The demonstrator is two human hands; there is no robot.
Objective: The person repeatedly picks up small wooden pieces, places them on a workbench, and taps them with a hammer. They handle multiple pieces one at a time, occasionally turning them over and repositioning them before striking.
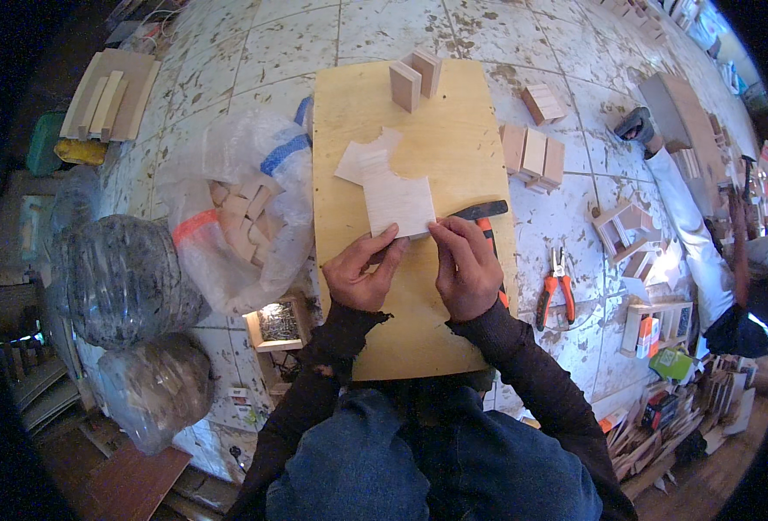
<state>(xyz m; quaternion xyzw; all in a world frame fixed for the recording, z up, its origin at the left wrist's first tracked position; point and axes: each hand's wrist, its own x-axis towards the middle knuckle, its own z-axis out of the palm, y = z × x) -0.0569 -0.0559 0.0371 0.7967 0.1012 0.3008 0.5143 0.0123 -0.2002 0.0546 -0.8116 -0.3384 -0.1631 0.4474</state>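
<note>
A pale, thin wooden piece (395, 198) with curved cut-outs along its far edge is between my hands, over a yellow wooden board (349, 104) in front of my lap. My left hand (362, 271) pinches its near left corner between thumb and fingers. At the near right corner, my right hand (468, 267) is closed in a pinch on the edge. Whether anything small is also between those fingertips cannot be made out. A hammer (481, 210) with a dark head and orange-black handle lies on the board beside my right hand, which partly hides it.
Two upright wooden blocks (405, 85) stand at the board's far end. To the left are a clear plastic bag (284, 252) of wood pieces and a wooden box of nails (281, 323). Pliers (556, 291) and stacked blocks (533, 156) lie right. Another person's leg (692, 230) extends at far right.
</note>
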